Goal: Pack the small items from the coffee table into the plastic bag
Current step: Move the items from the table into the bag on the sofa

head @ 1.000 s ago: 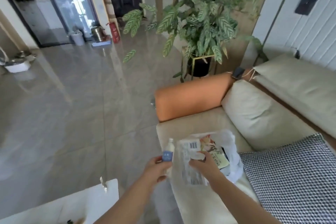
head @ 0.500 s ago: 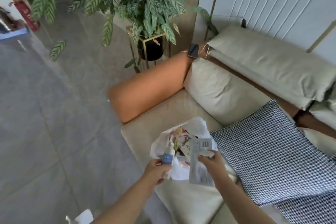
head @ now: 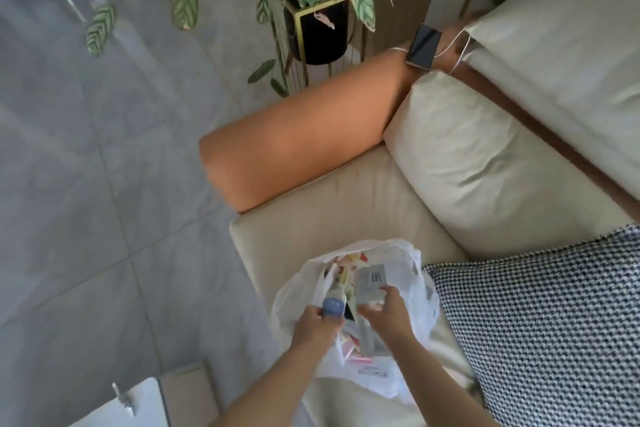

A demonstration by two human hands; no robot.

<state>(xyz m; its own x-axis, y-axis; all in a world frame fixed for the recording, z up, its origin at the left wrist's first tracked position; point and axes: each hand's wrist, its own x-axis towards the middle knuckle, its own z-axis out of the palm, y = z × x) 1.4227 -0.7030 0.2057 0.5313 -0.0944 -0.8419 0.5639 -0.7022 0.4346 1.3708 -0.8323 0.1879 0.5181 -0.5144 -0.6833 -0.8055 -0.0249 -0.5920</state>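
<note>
Both hands over the open plastic bag (head: 414, 291) on the sofa (head: 346, 211).
Left hand (head: 313, 322) grips a small bottle (head: 335, 296), cap pointing away into the bag; right hand (head: 389, 310) pinches a flat packet (head: 370, 282) upright at the bag's mouth.

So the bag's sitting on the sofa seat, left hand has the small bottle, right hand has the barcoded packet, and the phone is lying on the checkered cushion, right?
Not the phone. The head view shows it on the orange armrest, far from the checkered cushion. The rest holds: bag on the seat, left hand with the bottle, right hand with the packet.
</note>
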